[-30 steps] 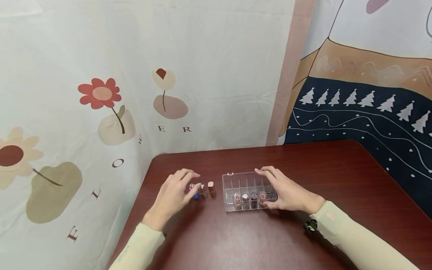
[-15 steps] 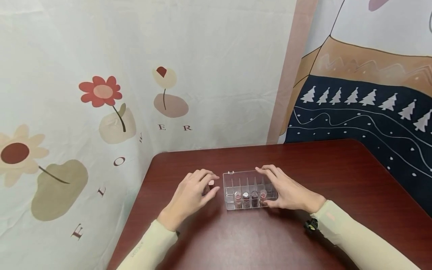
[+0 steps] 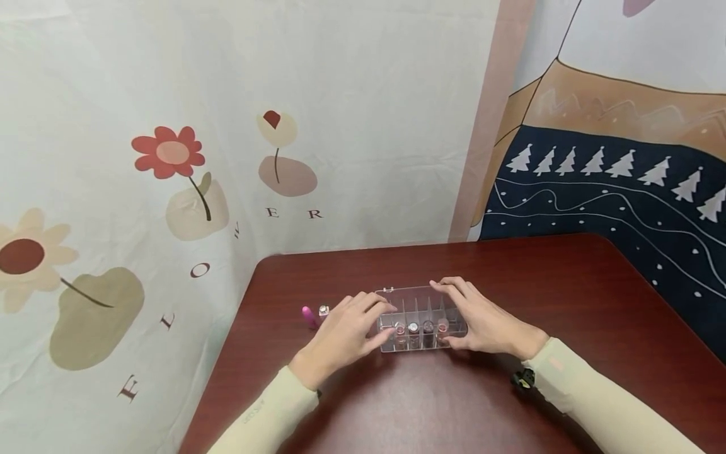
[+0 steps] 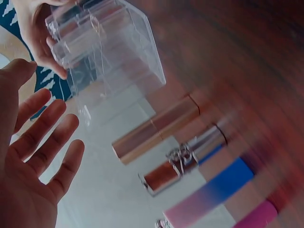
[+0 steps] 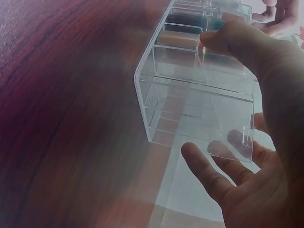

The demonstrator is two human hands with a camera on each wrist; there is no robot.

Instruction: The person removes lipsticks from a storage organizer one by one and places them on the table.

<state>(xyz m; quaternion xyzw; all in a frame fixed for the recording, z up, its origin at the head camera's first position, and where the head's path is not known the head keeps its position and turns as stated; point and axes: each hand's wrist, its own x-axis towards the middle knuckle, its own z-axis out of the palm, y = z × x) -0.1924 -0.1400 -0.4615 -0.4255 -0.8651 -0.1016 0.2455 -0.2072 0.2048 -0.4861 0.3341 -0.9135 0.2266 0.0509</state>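
Note:
A clear plastic lipstick organizer [image 3: 409, 300] stands on the table, with several lipstick tubes [image 3: 413, 335] in its front row. My right hand [image 3: 489, 325] grips its right end, thumb at the front and fingers behind. Fingers spread, my left hand [image 3: 343, 334] hovers at the organizer's left end and holds nothing; a gap to the clear wall shows in the left wrist view. Left of the organizer is a row of tubes: a copper one [image 4: 156, 130], a silver-and-brown one with a bow [image 4: 164, 178], a pink-and-blue one [image 4: 209, 194] and a magenta one [image 3: 308, 315]. The left hand partly hides this row in the head view.
The dark red-brown table [image 3: 431, 403] carries everything. Behind it hangs a pale cloth [image 3: 368, 126] with printed flowers, and a navy cloth with tree shapes [image 3: 595, 195] hangs at the right.
My left hand has moved right, passing over the row of loose tubes to the organizer's left end. The right hand stays on the organizer, which has hardly moved.

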